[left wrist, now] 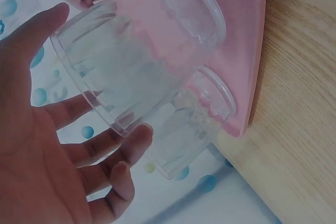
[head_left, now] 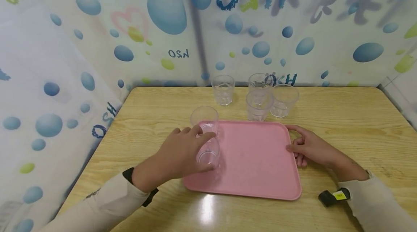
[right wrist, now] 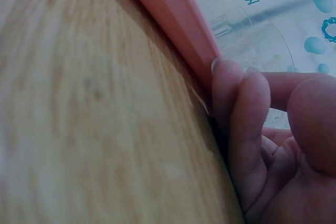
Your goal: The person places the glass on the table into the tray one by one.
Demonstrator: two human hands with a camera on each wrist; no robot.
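My left hand (head_left: 178,149) holds a clear cup (head_left: 208,155) over the left part of a pink tray (head_left: 257,163). In the left wrist view, the thumb lies at one side of that cup's rim and the fingers at the other. Just behind it, a second clear cup (head_left: 204,113) stands at the tray's back left corner. At the tray's right side, my right hand (head_left: 314,148) grips the edge, its thumb over the rim. The right wrist view has those fingertips (right wrist: 226,77) right at the tray's outer wall.
Behind the tray stand several more clear cups, one (head_left: 223,91) apart to the left and the others (head_left: 282,100) grouped to the right. They are on a wooden table (head_left: 345,116) whose far edge meets a patterned wall (head_left: 208,43).
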